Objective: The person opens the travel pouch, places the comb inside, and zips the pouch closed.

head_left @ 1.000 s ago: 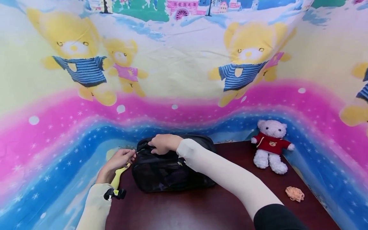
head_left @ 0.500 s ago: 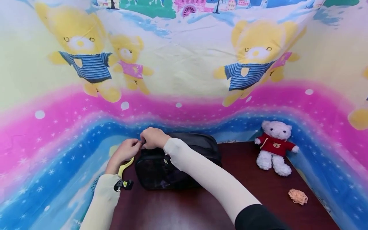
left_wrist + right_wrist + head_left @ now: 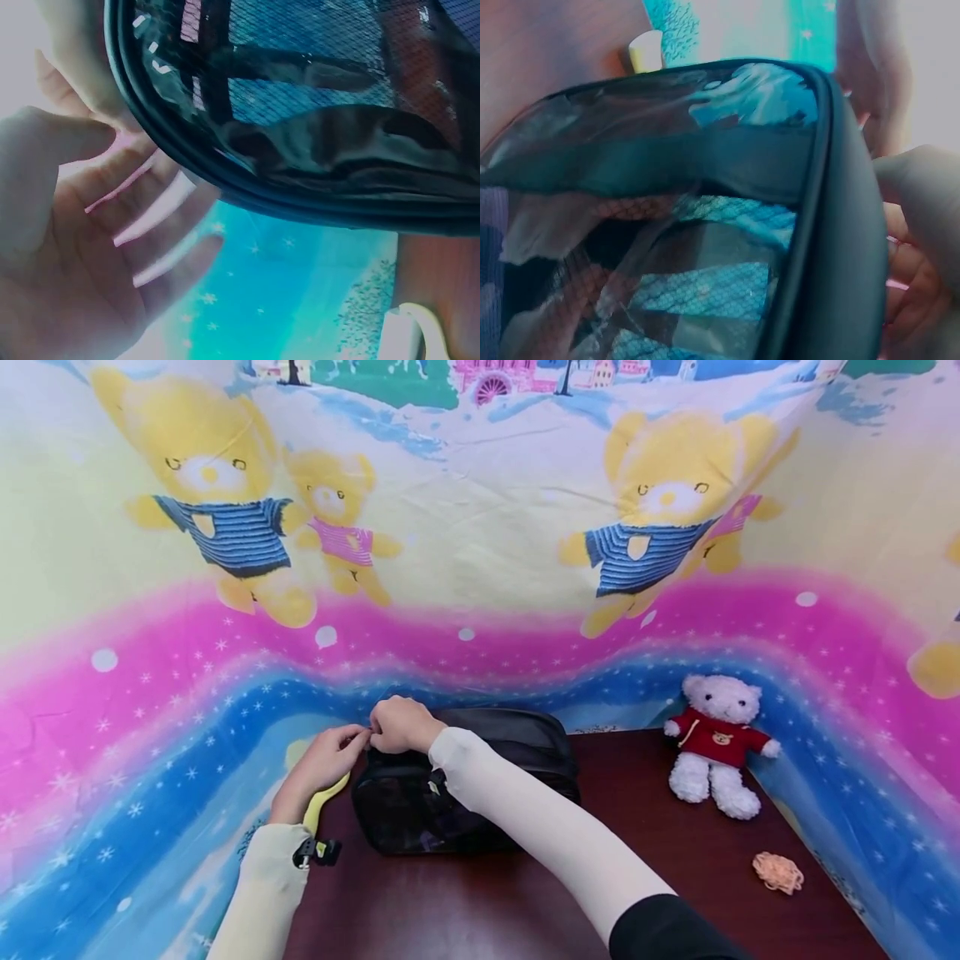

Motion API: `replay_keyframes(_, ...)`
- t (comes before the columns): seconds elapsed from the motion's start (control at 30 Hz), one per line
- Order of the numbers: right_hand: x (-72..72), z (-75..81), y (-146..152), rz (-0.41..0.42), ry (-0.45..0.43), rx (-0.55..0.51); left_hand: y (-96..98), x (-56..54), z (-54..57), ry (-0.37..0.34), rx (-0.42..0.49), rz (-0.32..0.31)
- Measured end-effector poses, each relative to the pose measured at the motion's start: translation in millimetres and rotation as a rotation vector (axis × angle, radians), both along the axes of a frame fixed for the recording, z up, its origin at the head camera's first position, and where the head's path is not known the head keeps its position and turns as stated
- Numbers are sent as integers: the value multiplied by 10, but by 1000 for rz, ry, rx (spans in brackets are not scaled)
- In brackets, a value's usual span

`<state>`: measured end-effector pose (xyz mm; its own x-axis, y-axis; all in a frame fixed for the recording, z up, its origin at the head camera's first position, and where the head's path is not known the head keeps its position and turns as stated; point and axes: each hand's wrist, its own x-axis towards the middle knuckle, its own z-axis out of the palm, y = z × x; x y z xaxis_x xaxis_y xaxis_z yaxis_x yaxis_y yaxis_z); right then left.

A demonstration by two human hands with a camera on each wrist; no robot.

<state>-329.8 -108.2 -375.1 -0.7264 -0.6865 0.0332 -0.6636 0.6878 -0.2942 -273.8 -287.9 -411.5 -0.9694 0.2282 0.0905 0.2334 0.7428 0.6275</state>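
A black bag (image 3: 408, 814) with see-through plastic and mesh panels stands at the back of the table. At its back left corner, both hands meet with fingertips nearly together. My left hand (image 3: 330, 758) pinches with thumb and forefinger at the bag's edge; its other fingers spread out below the dark rim in the left wrist view. My right hand (image 3: 405, 725) reaches over the bag with curled fingers and pinches at the same corner. In the right wrist view its thumb (image 3: 922, 172) lies beside the bag's side wall. The small part between the fingertips is hidden.
A yellow curved object (image 3: 318, 806) lies left of the bag, under the left forearm. At right, a white teddy bear (image 3: 717, 743) in a red sweater sits against the printed cloth (image 3: 480, 660). An orange-pink yarn-like bundle (image 3: 777, 872) lies near the right table edge.
My right hand has moved left from the bag's top to its back left corner, beside the left hand. The left hand has risen slightly. Over the last half second both hands barely moved.
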Motion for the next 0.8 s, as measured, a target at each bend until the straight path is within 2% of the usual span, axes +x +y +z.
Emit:
replay_keyframes(0.17,5,27,-11,-43,-37,-22,-43,9,-83,9,37,-45)
replay_keyframes(0.47,-21,43,-48,-84,-153,32,-97,-23,-164,-6,65,-15)
replay_keyframes(0.7,-46,57,-46,-71,-196,42,-100,-48,-222,-5,65,-26)
replay_keyframes(0.8,-38,59,-41,-70,-202,33,-96,-56,-240,19,51,-30)
